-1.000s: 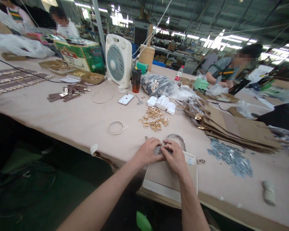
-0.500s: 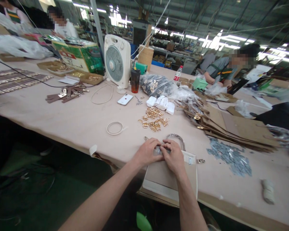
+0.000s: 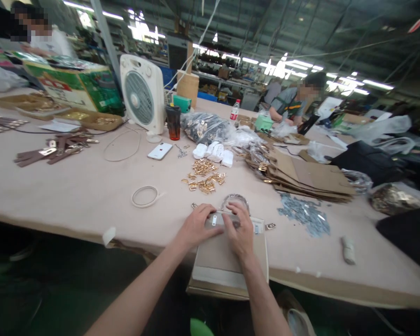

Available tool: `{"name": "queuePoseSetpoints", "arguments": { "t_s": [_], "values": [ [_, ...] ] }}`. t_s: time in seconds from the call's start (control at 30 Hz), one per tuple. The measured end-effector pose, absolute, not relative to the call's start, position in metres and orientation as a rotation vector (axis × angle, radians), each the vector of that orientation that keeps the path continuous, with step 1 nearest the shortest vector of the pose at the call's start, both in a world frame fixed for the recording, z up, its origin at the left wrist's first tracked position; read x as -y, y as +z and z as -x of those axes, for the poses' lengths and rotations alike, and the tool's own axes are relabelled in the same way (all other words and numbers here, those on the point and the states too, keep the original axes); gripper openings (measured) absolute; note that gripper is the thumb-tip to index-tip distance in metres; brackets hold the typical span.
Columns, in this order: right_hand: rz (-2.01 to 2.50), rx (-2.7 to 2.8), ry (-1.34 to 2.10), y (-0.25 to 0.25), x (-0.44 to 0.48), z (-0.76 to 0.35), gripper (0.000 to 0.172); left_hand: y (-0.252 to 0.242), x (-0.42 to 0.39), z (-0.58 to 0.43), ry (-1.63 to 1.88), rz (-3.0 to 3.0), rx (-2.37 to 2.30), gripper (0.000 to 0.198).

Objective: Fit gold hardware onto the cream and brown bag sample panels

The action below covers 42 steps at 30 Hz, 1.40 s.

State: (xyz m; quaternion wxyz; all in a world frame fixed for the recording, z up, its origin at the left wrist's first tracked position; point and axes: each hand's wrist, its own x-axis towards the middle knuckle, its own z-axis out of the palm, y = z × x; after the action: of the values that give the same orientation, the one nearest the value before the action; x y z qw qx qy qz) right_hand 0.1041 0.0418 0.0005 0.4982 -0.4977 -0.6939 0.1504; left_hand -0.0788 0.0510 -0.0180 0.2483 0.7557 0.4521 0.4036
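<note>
A beige handbag body (image 3: 215, 255) lies flat at the table's front edge, overhanging it slightly. Its curved handle (image 3: 236, 198), in clear wrap, arches at the far side, with metal-buckled tabs sticking out left and right. Two small pale metal plates show near its top edge, one plate (image 3: 214, 220) between my hands. My left hand (image 3: 199, 227) rests on the top left of the bag, thumb stretched out and fingers apart. Over the upper middle, my right hand (image 3: 239, 229) has its thumb and fingers apart, nothing visible in them; its palm side is hidden.
Gold buckles (image 3: 205, 175) are heaped beyond the bag, and grey metal plates (image 3: 304, 214) lie to the right. A tape roll (image 3: 145, 196), phone (image 3: 160, 151), tumbler (image 3: 173, 122) and fan (image 3: 143, 93) stand or lie leftward. Brown bag panels (image 3: 311, 177) are stacked right; a co-worker (image 3: 289, 100) sits beyond.
My hands, pressed together at the bag's top edge before, have moved apart, and the small plate between them has come into sight. The whole view has swung to the right.
</note>
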Motion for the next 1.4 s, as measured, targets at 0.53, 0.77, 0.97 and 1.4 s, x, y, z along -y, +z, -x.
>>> {"name": "queuePoseSetpoints", "arguments": {
  "t_s": [0.53,0.77,0.97,1.4],
  "values": [
    [1.536,1.606,0.076,-0.035,0.027,-0.206,0.022,-0.015,-0.040,0.060,1.155,-2.604,-1.221,0.043],
    [1.567,1.584,0.062,-0.030,0.025,-0.203,0.021,0.000,-0.026,-0.023,0.893,-2.811,-0.935,0.038],
    [1.476,1.472,0.208,-0.024,0.027,-0.216,0.030,-0.031,-0.042,-0.053,1.050,-2.911,-0.922,0.039],
    [1.800,0.611,-0.261,-0.016,-0.012,-0.451,0.065,-0.038,-0.053,-0.052,1.143,-3.054,-0.860,0.035]
  ]
}}
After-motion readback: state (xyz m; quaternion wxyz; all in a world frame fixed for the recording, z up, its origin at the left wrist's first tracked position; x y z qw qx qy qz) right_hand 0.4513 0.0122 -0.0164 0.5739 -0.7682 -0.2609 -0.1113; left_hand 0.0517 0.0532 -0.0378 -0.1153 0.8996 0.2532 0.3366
